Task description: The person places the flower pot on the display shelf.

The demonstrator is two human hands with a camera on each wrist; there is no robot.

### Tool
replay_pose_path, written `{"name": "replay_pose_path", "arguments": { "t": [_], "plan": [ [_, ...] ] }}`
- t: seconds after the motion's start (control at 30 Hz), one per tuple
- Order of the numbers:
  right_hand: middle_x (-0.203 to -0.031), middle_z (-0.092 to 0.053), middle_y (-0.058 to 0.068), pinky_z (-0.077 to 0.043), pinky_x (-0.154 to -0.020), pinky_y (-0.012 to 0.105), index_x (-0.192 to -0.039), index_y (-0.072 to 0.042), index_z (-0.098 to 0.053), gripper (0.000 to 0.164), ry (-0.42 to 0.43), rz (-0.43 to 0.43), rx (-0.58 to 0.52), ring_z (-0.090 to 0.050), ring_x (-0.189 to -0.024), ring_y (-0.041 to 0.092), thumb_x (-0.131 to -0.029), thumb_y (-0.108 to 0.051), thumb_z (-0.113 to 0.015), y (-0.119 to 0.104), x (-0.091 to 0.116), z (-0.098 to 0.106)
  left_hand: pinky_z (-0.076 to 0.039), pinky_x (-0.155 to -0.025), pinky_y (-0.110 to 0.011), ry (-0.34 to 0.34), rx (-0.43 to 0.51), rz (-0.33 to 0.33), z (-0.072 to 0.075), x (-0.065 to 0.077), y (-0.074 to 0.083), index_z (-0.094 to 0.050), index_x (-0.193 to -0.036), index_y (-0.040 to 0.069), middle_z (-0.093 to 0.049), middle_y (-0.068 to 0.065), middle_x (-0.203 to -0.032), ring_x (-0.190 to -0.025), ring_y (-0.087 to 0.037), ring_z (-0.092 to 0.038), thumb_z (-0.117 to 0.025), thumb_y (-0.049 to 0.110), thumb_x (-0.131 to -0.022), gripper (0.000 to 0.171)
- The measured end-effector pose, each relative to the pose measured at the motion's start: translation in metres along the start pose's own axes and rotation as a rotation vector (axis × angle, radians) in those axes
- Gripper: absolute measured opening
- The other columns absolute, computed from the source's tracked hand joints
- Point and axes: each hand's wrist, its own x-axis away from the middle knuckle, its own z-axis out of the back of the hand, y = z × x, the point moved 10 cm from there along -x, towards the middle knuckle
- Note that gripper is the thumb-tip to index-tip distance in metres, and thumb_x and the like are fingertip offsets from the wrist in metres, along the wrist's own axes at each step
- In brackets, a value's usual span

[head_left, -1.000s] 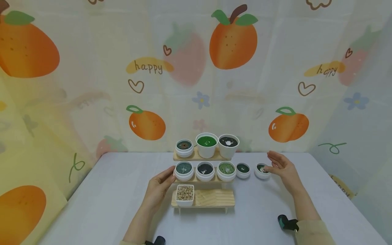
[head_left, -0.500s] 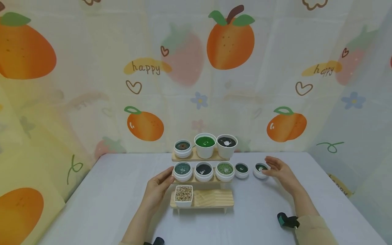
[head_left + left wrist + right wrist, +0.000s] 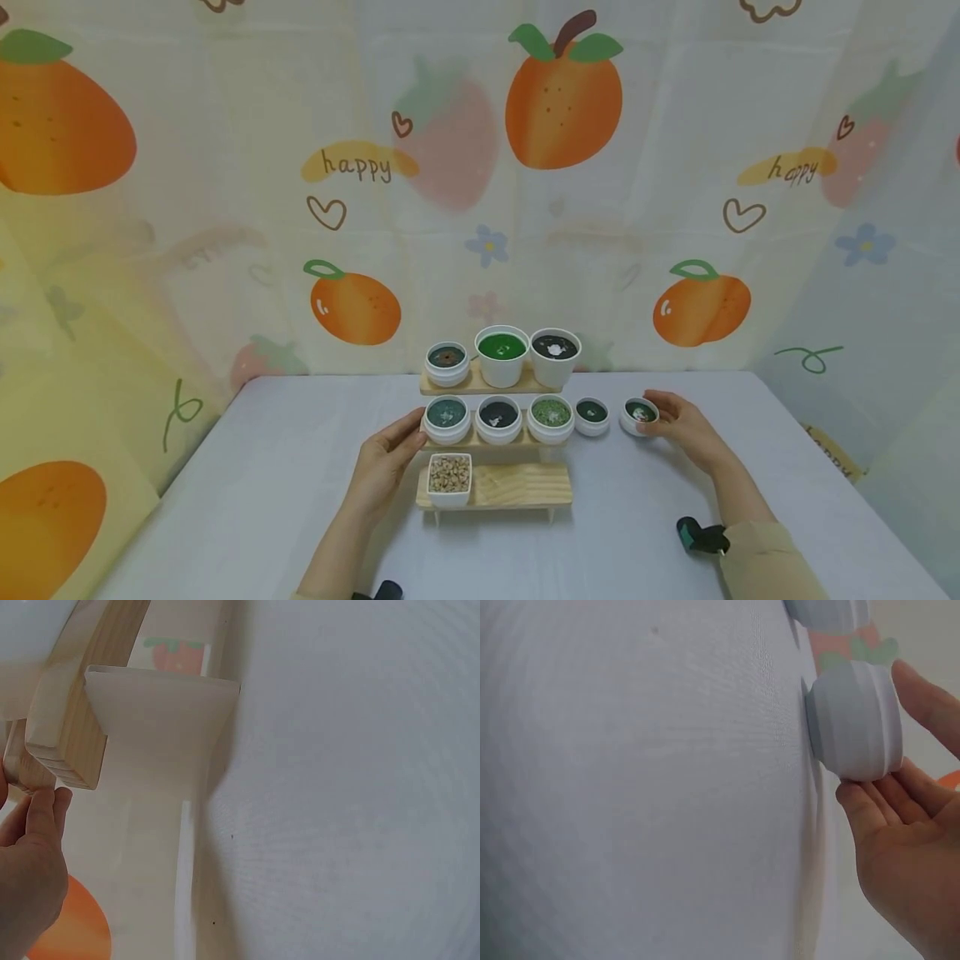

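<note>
At the right, a small white bowl (image 3: 637, 414) with dark green contents stands on the table. My right hand (image 3: 688, 429) holds it, fingers behind and thumb in front; in the right wrist view the fingertips reach the ribbed side of the bowl (image 3: 855, 720). My left hand (image 3: 386, 467) grips the left end of a three-tier wooden stand at its middle tier (image 3: 487, 446). In the left wrist view its fingers (image 3: 45, 814) meet the plank's end (image 3: 26, 765). Three white bowls, such as the green-speckled one (image 3: 552, 417), sit along that tier.
Another small bowl (image 3: 592, 417) stands between stand and right hand. The top tier (image 3: 480, 385) carries a bowl (image 3: 447, 365) and two taller cups, one bright green inside (image 3: 502, 358). A square dish of beige pieces (image 3: 450, 481) sits left on the lowest tier (image 3: 525, 486). A printed cloth (image 3: 570, 275) hangs behind.
My right hand has lowered and moved slightly left, its fingers closing around the small bowl. My left hand keeps its place at the stand. The head view has shifted a little.
</note>
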Motion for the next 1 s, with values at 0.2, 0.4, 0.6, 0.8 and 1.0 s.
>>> {"name": "replay_pose_path", "arguments": {
  "t": [0.2, 0.4, 0.6, 0.8, 1.0],
  "plan": [
    [-0.159, -0.028, 0.029, -0.027, -0.121, 0.059, -0.151, 0.003, -0.028, 0.081, 0.011, -0.020, 0.020, -0.022, -0.148, 0.049, -0.089, -0.020, -0.073, 0.0017, -0.0008, -0.0005, -0.047, -0.100, -0.008, -0.011, 0.000, 0.002, -0.0009, 0.0013, 0.0017, -0.043, -0.145, -0.005, -0.044, -0.022, -0.152, -0.113, 0.009, -0.058, -0.061, 0.009, -0.096, 0.054],
    [-0.157, -0.031, 0.030, -0.029, -0.120, 0.060, -0.149, 0.004, -0.032, 0.077, 0.024, -0.014, 0.042, -0.026, -0.146, 0.049, -0.088, -0.020, -0.074, 0.0022, -0.0006, 0.0000, -0.047, -0.100, -0.008, -0.009, 0.000, 0.004, -0.0011, 0.0018, 0.0024, -0.043, -0.145, -0.005, -0.044, -0.022, -0.152, -0.112, 0.009, -0.058, -0.061, 0.008, -0.096, 0.053],
    [-0.156, -0.033, 0.030, -0.030, -0.120, 0.060, -0.148, 0.004, -0.034, 0.075, 0.033, -0.014, 0.045, -0.029, -0.145, 0.048, -0.088, -0.019, -0.074, 0.0019, -0.0003, 0.0004, -0.047, -0.100, -0.008, -0.006, -0.009, 0.008, -0.0013, 0.0018, 0.0023, -0.043, -0.145, -0.004, -0.044, -0.021, -0.153, -0.112, 0.010, -0.058, -0.061, 0.009, -0.096, 0.053],
    [-0.154, -0.035, 0.030, -0.032, -0.119, 0.060, -0.147, 0.003, -0.036, 0.074, 0.043, -0.018, 0.066, -0.033, -0.143, 0.047, -0.088, -0.022, -0.074, 0.0032, -0.0002, 0.0015, -0.048, -0.100, -0.009, -0.004, -0.008, 0.008, -0.0012, 0.0015, 0.0023, -0.044, -0.145, -0.004, -0.045, -0.021, -0.152, -0.113, 0.009, -0.058, -0.061, 0.009, -0.096, 0.053],
    [-0.153, -0.038, 0.029, -0.036, -0.118, 0.058, -0.147, 0.001, -0.038, 0.074, 0.065, -0.027, 0.091, -0.037, -0.141, 0.045, -0.088, -0.026, -0.074, 0.0068, -0.0006, 0.0040, -0.047, -0.100, -0.009, -0.006, -0.019, 0.012, -0.0013, 0.0019, 0.0022, -0.044, -0.145, -0.003, -0.045, -0.019, -0.152, -0.113, 0.009, -0.057, -0.061, 0.009, -0.096, 0.052]
  ]
}}
